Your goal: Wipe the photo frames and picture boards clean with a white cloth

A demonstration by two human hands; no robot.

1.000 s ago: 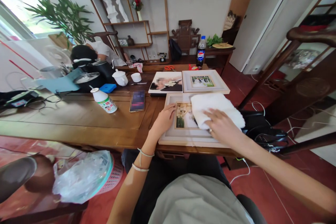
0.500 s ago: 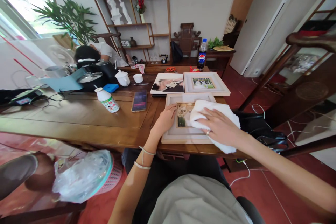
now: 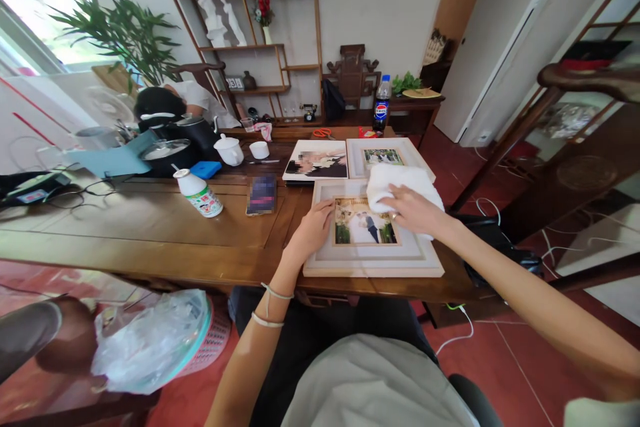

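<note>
A pale wooden picture frame (image 3: 420, 265) lies flat on the table, a wedding photo (image 3: 363, 227) set in its white mount. Across its left side rests my left hand (image 3: 313, 230), fingers stretched over the rim and lying on the surface. My right hand (image 3: 413, 208) presses a bunched white cloth (image 3: 400, 180) on the frame's upper right part, fingers closed into the fabric. The cloth hides that corner and overlaps the lower edge of a second picture frame (image 3: 420, 153) behind. To that one's left lies a photo-covered panel (image 3: 320, 161).
Left on the table (image 3: 100, 227) are a white bottle (image 3: 197, 193), a phone (image 3: 261, 195), a white teapot (image 3: 229, 149) and a cup (image 3: 259, 150). Behind the frames stand a cola bottle (image 3: 381, 107) and orange-handled scissors (image 3: 323, 133). Another person (image 3: 195, 103) leans at the far left.
My right hand has slid the cloth up and away from the middle of the frame, so the whole photo shows. My left hand keeps its place on the left side.
</note>
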